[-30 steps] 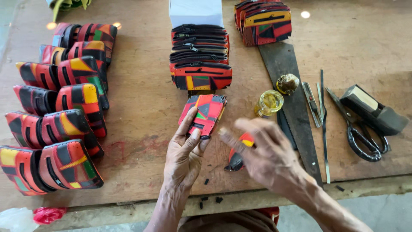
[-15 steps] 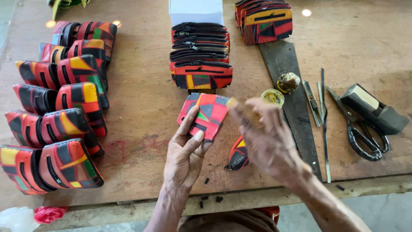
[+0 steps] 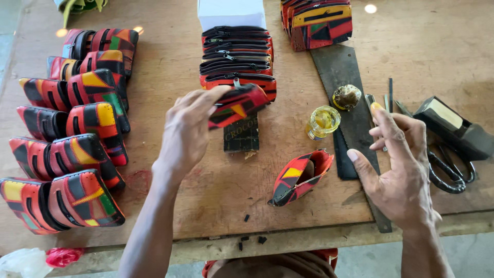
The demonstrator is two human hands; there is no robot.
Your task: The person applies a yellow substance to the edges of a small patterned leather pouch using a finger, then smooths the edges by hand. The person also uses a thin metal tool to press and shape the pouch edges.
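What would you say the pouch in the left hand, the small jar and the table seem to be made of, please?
Pouch in the left hand: probably patchwork leather or imitation leather, slightly glossy, with stitched seams between coloured panels.
Jar: clear glass, judging by its shine and the yellow contents showing through.
Table: bare, matt wood board, worn and stained, with visible grain.

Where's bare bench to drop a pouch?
Free: the strip between the rows of pouches at left and the zip stack; the front edge by the open pouch; the far right corner above the scissors. Crowded: around the glue jar, saw blade and tools.
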